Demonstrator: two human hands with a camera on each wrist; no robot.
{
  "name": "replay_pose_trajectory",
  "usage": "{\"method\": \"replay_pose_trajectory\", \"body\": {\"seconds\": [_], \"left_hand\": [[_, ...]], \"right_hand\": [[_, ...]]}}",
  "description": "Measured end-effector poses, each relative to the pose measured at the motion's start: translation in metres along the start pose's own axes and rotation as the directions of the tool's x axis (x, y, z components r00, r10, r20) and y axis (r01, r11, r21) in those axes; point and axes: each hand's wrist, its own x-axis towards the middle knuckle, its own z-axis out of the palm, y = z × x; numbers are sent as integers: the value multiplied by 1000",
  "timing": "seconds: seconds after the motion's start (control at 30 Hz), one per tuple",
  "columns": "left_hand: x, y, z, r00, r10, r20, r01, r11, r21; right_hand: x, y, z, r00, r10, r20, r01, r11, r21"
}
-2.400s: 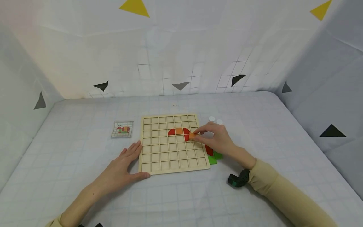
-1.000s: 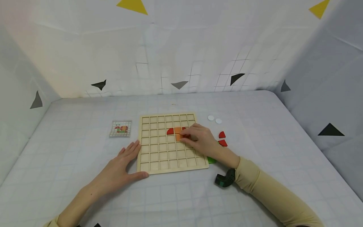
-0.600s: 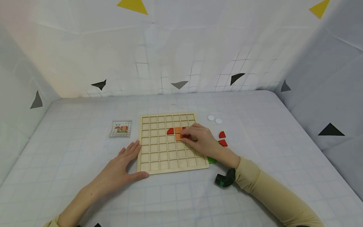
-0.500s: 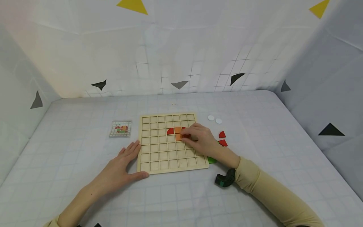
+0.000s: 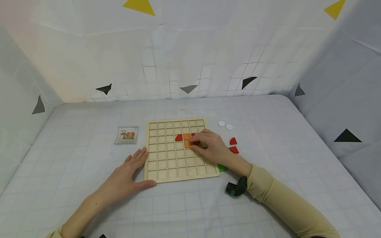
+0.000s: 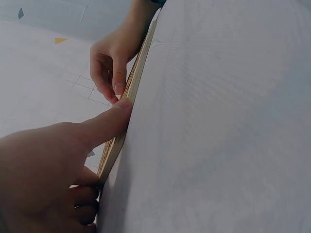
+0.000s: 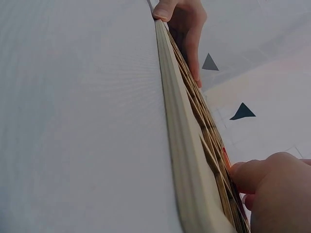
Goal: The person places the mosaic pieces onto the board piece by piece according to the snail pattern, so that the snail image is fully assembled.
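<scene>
A wooden grid board (image 5: 166, 164) lies flat on the table. My left hand (image 5: 125, 180) rests with straight fingers along its left edge, the thumb on the near left corner. My right hand (image 5: 211, 145) pinches an orange square tile (image 5: 187, 144), which sits in a cell of the board. Directly above it is another orange square tile (image 5: 186, 136), with a red quarter-round tile (image 5: 179, 138) on its left. More red shows to the right, mostly hidden by the right fingers. In the right wrist view, the right thumb (image 7: 250, 175) is low against the board.
A small picture card (image 5: 127, 135) lies left of the board. To the right are white round tiles (image 5: 221, 123), red quarter-round tiles (image 5: 233, 141) and green tiles (image 5: 222, 168), partly hidden by the right hand. A black device (image 5: 237, 187) is at the right wrist.
Compared with the earliest frame, my right hand has moved left and lowered the orange tile into a cell. Over the last second it has stayed put. The left hand keeps its place.
</scene>
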Motion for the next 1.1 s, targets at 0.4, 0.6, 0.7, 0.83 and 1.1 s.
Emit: {"method": "replay_pose_trajectory", "body": {"seconds": [0.4,0.6,0.7,0.83,1.1], "left_hand": [[-1,1,0,1000,-5,-1,5,1000,-11],[-1,0,0,1000,-5,0,5,1000,-9],[0,-1,1,1000,-6,0,6,1000,-5],[0,-1,2,1000,-3,0,3,1000,-4],[-1,-1,1,1000,-5,0,5,1000,1]], "right_hand": [[0,1,1,1000,-10,-13,10,1000,-3],[0,1,1,1000,-7,-18,7,1000,6],[2,1,0,999,-8,-46,9,999,30],[8,-1,-12,995,22,-99,-15,997,72],[8,7,-57,970,186,-154,-180,982,58]]}}
